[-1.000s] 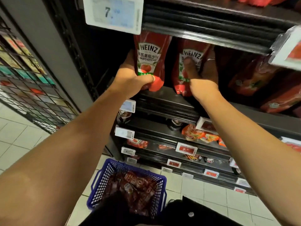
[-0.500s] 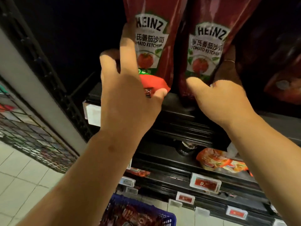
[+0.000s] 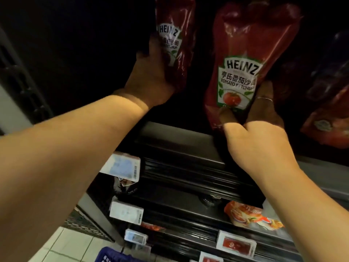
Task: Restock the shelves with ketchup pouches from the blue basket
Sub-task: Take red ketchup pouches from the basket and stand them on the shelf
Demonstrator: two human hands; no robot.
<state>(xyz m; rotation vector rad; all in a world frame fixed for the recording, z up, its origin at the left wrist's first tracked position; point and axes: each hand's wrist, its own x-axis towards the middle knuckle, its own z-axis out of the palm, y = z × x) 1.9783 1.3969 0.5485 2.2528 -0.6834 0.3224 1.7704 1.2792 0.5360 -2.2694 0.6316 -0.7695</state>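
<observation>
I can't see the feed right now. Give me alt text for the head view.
Each hand holds a Heinz ketchup pouch up against a dark shelf: the left hand grips the left pouch, the right hand pinches the right pouch at its base. A corner of the blue basket shows below.

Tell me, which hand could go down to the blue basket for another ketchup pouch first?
Probably the left hand: the basket sits low on its side, though both hands grip pouches.

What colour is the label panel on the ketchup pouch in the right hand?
White with a green edge, on the dark red Heinz ketchup pouch; the head view shows it.
</observation>
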